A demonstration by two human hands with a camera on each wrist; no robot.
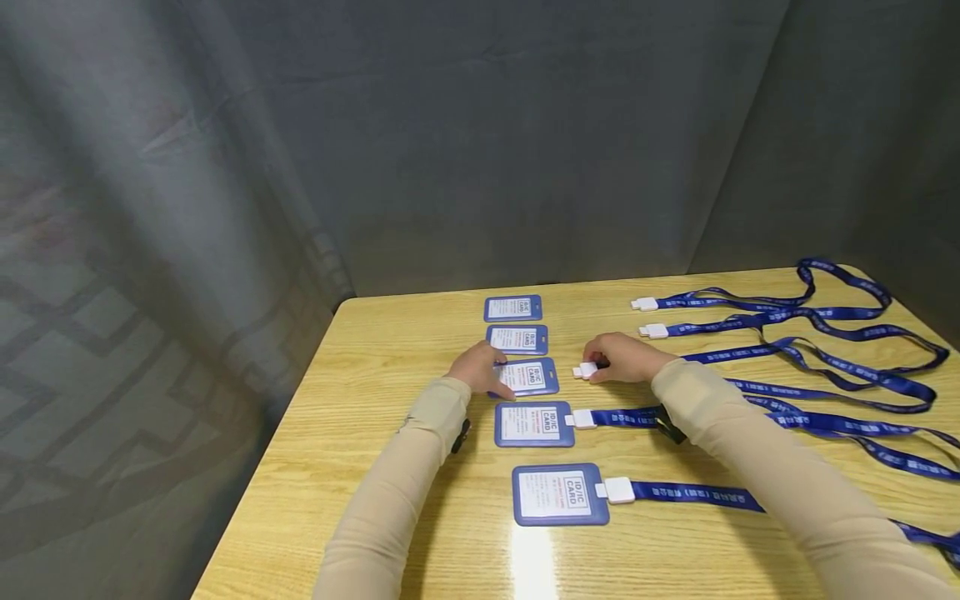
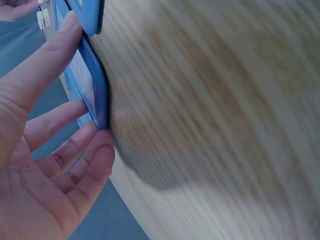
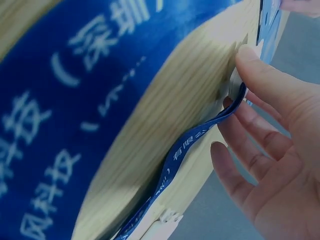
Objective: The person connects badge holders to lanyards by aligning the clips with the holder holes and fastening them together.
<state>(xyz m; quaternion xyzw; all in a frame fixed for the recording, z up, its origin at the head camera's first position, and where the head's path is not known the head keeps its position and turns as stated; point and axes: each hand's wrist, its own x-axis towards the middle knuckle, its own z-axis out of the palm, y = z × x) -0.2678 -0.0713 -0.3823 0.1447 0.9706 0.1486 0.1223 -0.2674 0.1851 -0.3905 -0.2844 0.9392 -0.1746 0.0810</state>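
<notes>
My left hand [image 1: 477,369] holds the left end of a blue ID card holder [image 1: 534,377], the middle one in a column. In the left wrist view, thumb and fingers lie at opposite edges of that card holder [image 2: 100,95], which is on the table. Just to its right, my right hand [image 1: 628,357] pinches the white plastic clip [image 1: 585,370] of a blue lanyard. The clip's tip points at the slotted end of the holder, a small gap apart. In the right wrist view, the blue strap [image 3: 172,162] trails away from the pinched clip [image 3: 235,84].
Nearer me, two card holders [image 1: 534,425] [image 1: 561,496] have lanyard clips at their slots. Beyond my left hand lie two others [image 1: 517,339] [image 1: 513,308]. Two loose clips [image 1: 654,331] [image 1: 643,304] lie at the right back, their straps [image 1: 840,313] looping across the wooden table [image 1: 322,450].
</notes>
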